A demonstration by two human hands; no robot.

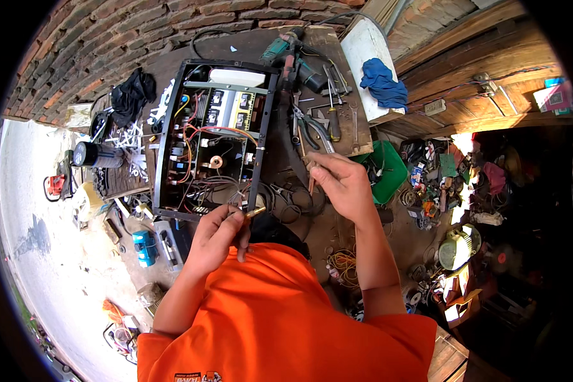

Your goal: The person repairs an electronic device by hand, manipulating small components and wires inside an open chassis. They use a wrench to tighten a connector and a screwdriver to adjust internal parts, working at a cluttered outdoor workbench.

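Observation:
In front of my body, my left hand (218, 234) pinches a small brass fitting (255, 212) between thumb and fingers. My right hand (342, 186), further right and a little higher, is closed with thumb against fingers; a thin brownish piece shows at its fingertips, too small to name. Just beyond my left hand stands an opened machine in a black metal frame (161, 162), with coloured wires, circuit parts and a round copper-coloured piece (216, 162) inside. Pliers (306, 130) and a screwdriver (334, 124) lie on the table beyond my right hand.
A green power drill (279, 48) and a wrench (355, 121) lie on the worktable (325, 44). Right of it are a green basin (388, 172) and heaped parts. A spray can (95, 155) and white strips sit left. Cables (290, 204) coil near the machine.

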